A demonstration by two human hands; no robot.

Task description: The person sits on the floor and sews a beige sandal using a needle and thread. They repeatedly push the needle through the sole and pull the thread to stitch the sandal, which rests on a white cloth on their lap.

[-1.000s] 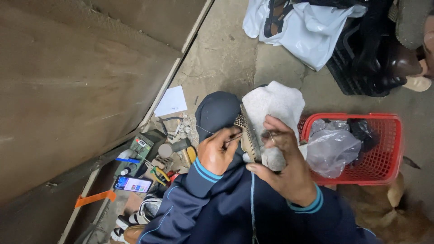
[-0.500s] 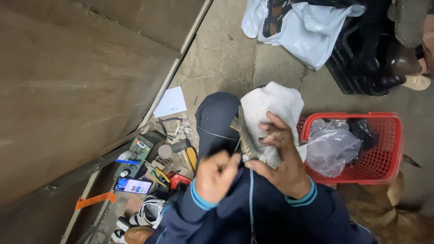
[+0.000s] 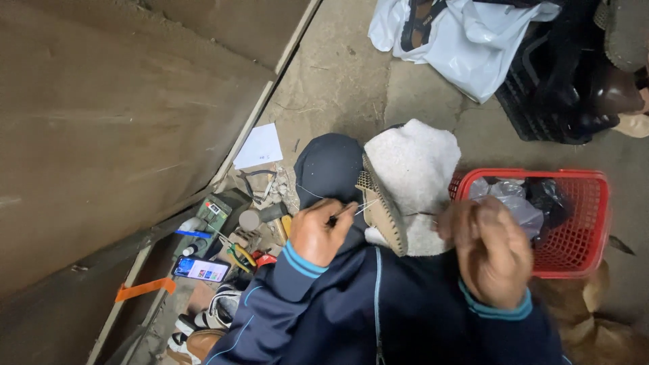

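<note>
A white fleecy slipper with a tan ridged sole rests on my knee in dark trousers. My left hand is at the sole's left edge and pinches a thin dark needle; pale thread runs from it to the sole. My right hand is blurred, off the slipper to the right, in front of the red basket. Its fingers are closed, and a thin dark line runs from the sole to them. Both sleeves are dark blue with light blue cuffs.
A red plastic basket with plastic bags stands at the right. Behind it are a black crate and a white bag. Left of my knee lie a phone, pliers, small tools and a white paper, beside a big brown board.
My right hand has let go of the slipper and swung out to the right. My left hand dropped away from the sole, then came back to its edge with the needle.
</note>
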